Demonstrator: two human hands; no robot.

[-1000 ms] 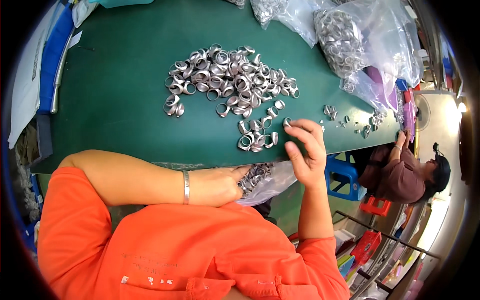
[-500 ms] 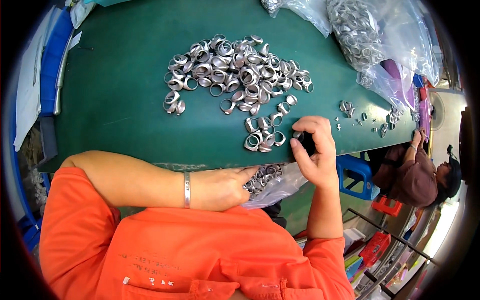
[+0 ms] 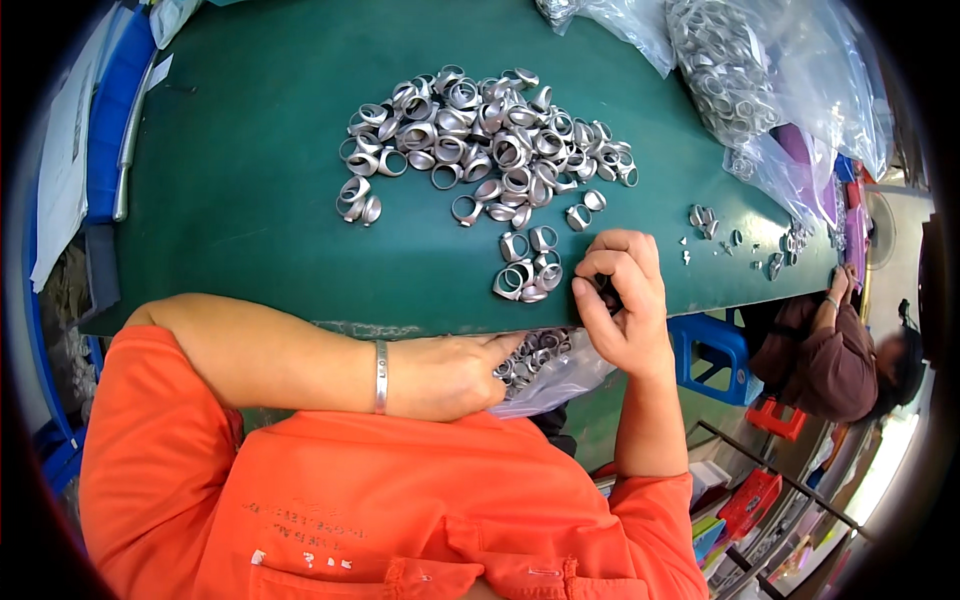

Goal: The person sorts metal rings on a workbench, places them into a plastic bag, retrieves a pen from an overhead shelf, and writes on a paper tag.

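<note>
A heap of silver-grey metal rings [image 3: 470, 135] with broad flat tops lies on the green table [image 3: 230, 200]. A small cluster of the same rings [image 3: 530, 270] sits nearer the front edge. Just right of that cluster, my right hand [image 3: 630, 305] is closed, fingertips pinched together low over the table; a grey ring is mostly hidden inside it. Below the table edge, my left hand [image 3: 450, 375] grips the side of a clear plastic bag [image 3: 555, 385], its fingers partly hidden. More rings [image 3: 535, 355] show in the bag's mouth.
Large clear bags of rings [image 3: 725, 80] stand at the back right. Loose small pieces [image 3: 705, 220] lie on the right of the table. Blue trays [image 3: 105, 130] line the left edge. Another person [image 3: 825, 345] works beyond a blue stool [image 3: 715, 355].
The small cluster has fewer rings on its right side. My right hand has shifted slightly left and its fingers have closed more tightly. My left hand stays at the bag.
</note>
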